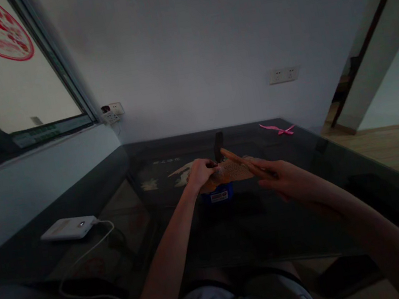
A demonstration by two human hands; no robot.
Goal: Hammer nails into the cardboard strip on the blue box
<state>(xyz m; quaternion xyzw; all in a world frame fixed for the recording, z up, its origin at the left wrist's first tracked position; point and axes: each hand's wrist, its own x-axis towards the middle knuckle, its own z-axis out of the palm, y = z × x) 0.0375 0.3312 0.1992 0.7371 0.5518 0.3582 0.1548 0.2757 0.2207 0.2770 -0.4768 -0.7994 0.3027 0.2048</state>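
Observation:
My right hand (278, 177) is closed around the wooden handle of a hammer (239, 160). Its dark head (219, 146) stands raised above a flat wooden piece (233, 170). That piece rests on top of a blue container (218, 195) on the dark glass table (308, 203). My left hand (199, 172) is pinched shut at the left end of the wooden piece, holding something small that I cannot make out, just under the hammer head.
A white power bank (69, 228) with a white cable (88, 260) lies at the left on the table. A pink strip (279, 129) lies at the far right of the table. Wall sockets (113, 113) sit at the back corner. A doorway opens at the right.

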